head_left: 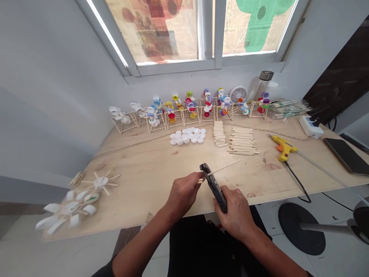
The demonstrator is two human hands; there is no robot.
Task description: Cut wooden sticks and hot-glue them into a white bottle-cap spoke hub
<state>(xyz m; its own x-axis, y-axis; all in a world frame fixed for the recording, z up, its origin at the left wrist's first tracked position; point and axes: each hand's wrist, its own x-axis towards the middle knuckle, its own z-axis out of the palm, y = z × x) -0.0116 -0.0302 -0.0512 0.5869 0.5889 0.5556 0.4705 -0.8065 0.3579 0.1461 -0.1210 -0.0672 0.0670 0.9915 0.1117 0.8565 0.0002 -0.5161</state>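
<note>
Thin wooden stick (pixel 225 168), lower centre, long axis pointing upper right, pinched in the left hand (pixel 184 192), its shaft between the jaws of black metal pliers (pixel 215 187), handles wrapped by the right hand (pixel 234 215). Plywood counter (pixel 150 181); beyond: white bottle caps (pixel 187 135), stacked craft sticks (pixel 242 141), yellow glue gun (pixel 284 148).

Left hand (pixel 183 191), right hand (pixel 235 214), both apparently curled
</note>
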